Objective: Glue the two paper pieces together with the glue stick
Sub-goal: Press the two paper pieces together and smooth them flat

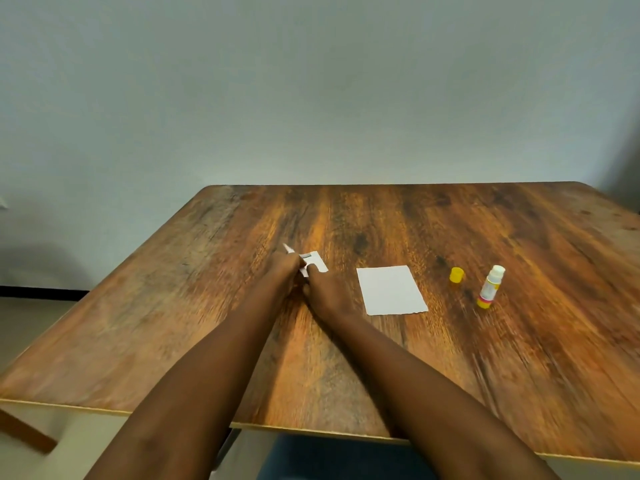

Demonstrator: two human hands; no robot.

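Left hand (284,271): my fingers curl, pinching the small paper piece (317,263).
Right hand (327,294): thumb on its near edge; grip blurred, cannot tell.
Large paper piece (391,289): flat, near right, apart.
Glue stick (491,287): upright, uncapped, near yellow cap (456,274).
Table (519,375): hands well apart from every edge.

Diffuse, rather dim light is spread evenly over the desk (450,220). Soft shadows are cast on the wall (311,81) at lower left and far right. The left hand (282,271), right hand (327,294), small paper piece (317,263) and near desk grain are smeared by motion blur. Desk edges are bowed by the wide lens.
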